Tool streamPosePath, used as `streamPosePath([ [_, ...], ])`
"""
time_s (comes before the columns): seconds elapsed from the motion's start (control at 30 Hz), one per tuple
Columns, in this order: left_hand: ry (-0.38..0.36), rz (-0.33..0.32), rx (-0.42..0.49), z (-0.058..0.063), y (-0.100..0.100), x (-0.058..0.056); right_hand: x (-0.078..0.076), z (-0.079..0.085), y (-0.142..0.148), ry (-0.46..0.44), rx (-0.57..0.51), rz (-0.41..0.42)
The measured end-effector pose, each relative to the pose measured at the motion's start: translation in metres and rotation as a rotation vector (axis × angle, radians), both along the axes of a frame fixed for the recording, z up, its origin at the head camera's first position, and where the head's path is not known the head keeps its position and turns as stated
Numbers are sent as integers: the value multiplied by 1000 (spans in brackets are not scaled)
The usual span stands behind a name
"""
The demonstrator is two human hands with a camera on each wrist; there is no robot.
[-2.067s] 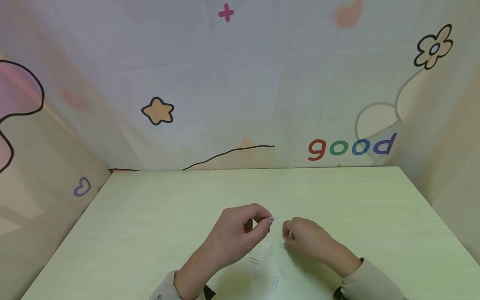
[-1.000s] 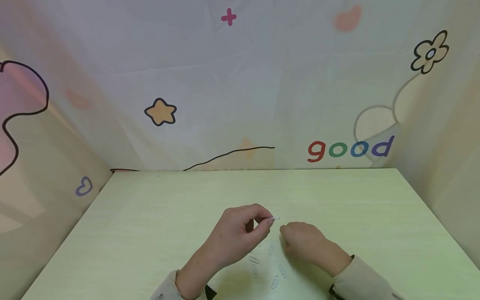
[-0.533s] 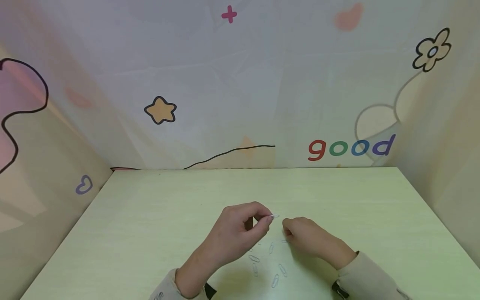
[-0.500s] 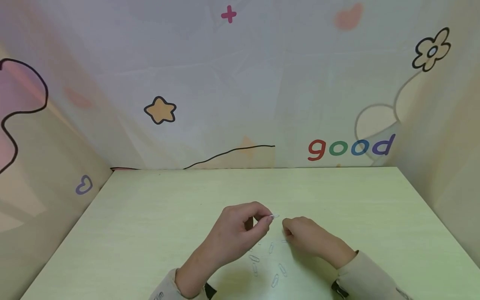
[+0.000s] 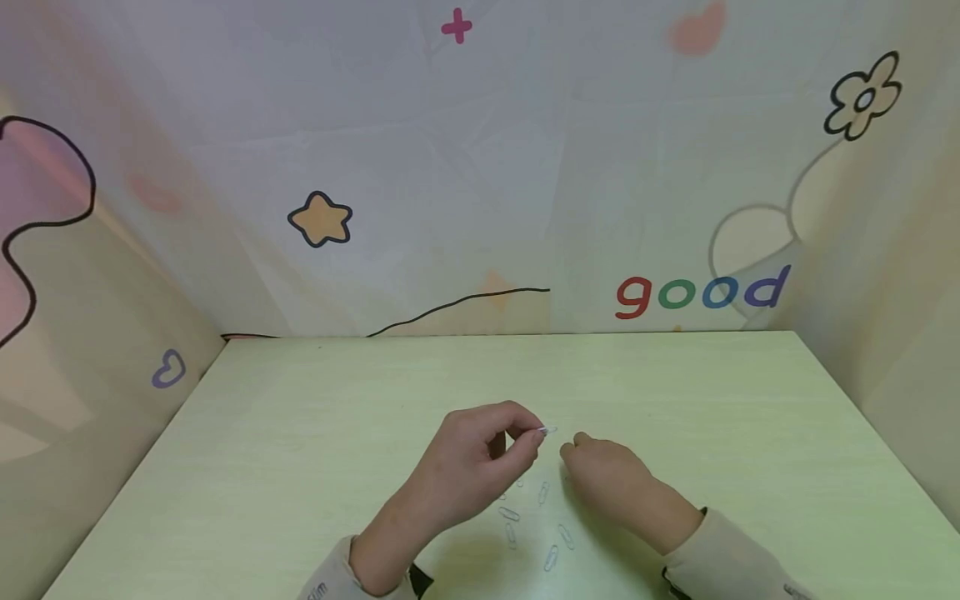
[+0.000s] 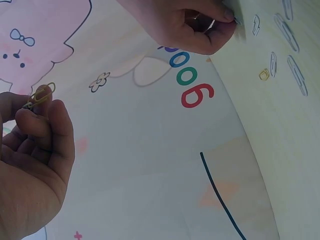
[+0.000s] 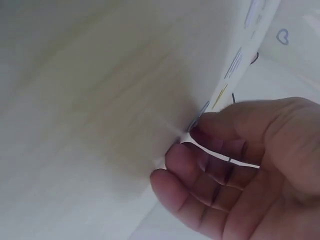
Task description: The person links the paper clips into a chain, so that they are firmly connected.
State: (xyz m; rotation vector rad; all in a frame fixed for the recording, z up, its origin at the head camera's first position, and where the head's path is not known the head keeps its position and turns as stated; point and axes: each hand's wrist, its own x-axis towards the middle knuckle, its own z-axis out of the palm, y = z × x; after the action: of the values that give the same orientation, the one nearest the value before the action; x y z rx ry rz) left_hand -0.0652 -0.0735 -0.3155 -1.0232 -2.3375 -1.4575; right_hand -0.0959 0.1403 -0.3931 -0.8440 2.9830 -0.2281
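Observation:
Thumb and fingertips of my left hand (image 5: 472, 462) pinch a yellow paper clip (image 6: 44, 94) up in the air, with a bit of silvery wire showing beside it in the left wrist view. To its right, my right hand (image 5: 618, 483) is down at the tabletop, fingers bent. Its thumb and index fingertip close on the end of a silvery paper clip (image 7: 202, 111) lying there; the fingertips partly hide this clip. Several silvery paper clips (image 5: 551, 558) lie scattered on the table between and in front of the hands.
The pale green table (image 5: 315, 450) meets a printed cloth backdrop (image 5: 420, 167) at its far edge, with cloth at both sides too. A yellow paper clip (image 6: 264, 74) lies among the silvery ones in the left wrist view.
My right hand has lifted slightly from the silvery clip and dipped back to it, shifting a little leftward since half a second ago. The left hand keeps its pinch and stays almost still.

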Motion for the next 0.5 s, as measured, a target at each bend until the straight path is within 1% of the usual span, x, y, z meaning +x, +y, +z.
streamPosePath([
  [0.2,12,-2,0,1,-1,-1,-1,5,11,0,-79,63],
  [0.27,17,0,0,0,-1,-1,-1,5,11,-5,-87,76],
  [0.33,20,3,3,0,-2,-1,-1,5,9,-5,-71,77],
  [0.5,9,-3,10,1,-2,0,0,1,2,37,15,78],
])
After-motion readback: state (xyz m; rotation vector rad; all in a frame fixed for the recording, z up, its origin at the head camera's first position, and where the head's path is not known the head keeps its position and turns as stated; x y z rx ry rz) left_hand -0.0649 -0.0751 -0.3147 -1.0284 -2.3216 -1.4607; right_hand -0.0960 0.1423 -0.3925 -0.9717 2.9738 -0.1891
